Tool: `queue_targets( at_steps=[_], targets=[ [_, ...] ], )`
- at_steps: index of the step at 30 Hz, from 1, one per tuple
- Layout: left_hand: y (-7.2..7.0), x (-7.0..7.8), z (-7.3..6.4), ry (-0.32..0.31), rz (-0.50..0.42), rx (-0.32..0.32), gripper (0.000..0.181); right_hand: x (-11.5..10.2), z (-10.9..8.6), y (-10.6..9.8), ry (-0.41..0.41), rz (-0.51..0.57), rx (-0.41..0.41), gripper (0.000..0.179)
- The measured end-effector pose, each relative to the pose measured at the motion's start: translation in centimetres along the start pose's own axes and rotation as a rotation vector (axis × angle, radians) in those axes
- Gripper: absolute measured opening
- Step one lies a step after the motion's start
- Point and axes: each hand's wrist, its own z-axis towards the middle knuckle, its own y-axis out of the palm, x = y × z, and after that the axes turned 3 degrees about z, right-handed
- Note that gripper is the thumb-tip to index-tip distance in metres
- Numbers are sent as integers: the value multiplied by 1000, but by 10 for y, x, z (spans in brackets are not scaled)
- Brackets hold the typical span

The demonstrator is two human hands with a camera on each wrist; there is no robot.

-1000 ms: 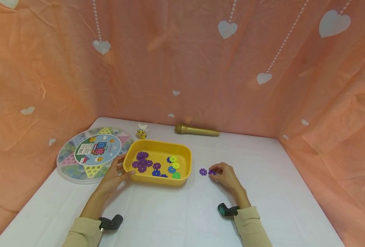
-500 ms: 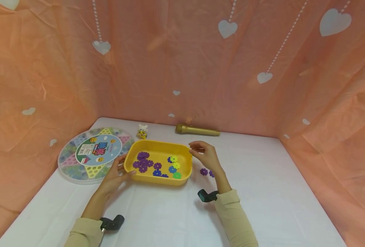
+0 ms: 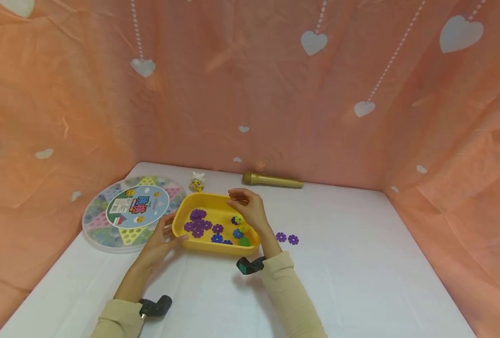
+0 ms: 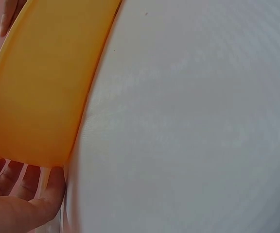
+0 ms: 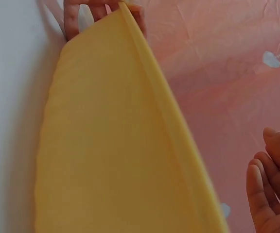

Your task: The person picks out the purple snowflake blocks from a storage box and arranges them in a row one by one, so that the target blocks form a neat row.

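Observation:
A yellow plastic tub (image 3: 216,247) stands on the white tabletop, with flat flower-shaped pieces lying in it. Purple pieces (image 3: 198,224) cluster at its left; blue pieces (image 3: 217,238) lie near the front wall, and a green piece (image 3: 244,241) sits at the right beside yellow ones. My left hand (image 3: 158,244) holds the tub's left end, thumb at the front corner and fingers against the end wall. Over the tub's right part hovers my right hand (image 3: 251,211), fingers loosely bent, nothing seen in them. Two purple flower pieces (image 3: 281,237) lie on the table right of the tub.
A round Chinese checkers set (image 3: 137,206) in a clear case lies left of the tub. Behind stand a small white-and-yellow figurine (image 3: 197,181) and a gold toy microphone (image 3: 273,180). Peach cloth with white hearts (image 3: 314,43) hangs around the table.
My right hand has left the two purple pieces on the table and moved left and away from me, over the tub. My left hand has stayed at the tub's left end.

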Motion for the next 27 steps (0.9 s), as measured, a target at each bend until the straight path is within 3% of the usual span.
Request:
queue_targets(
  at_steps=[5,10,17,27],
  targets=[
    [0,1,0,-1,4,0,81,6,3,7,89,10,-59,31],
    [1,-1,0,-3,18,-3,81,13,2,11,198,-27,-179,32],
    [1,0,1,-20,26,2,82,22,5,15,224,-129,-372,32],
    [-1,-1,0,-3,61,8,81,30,5,21,336,-264,-509,40]
  ],
)
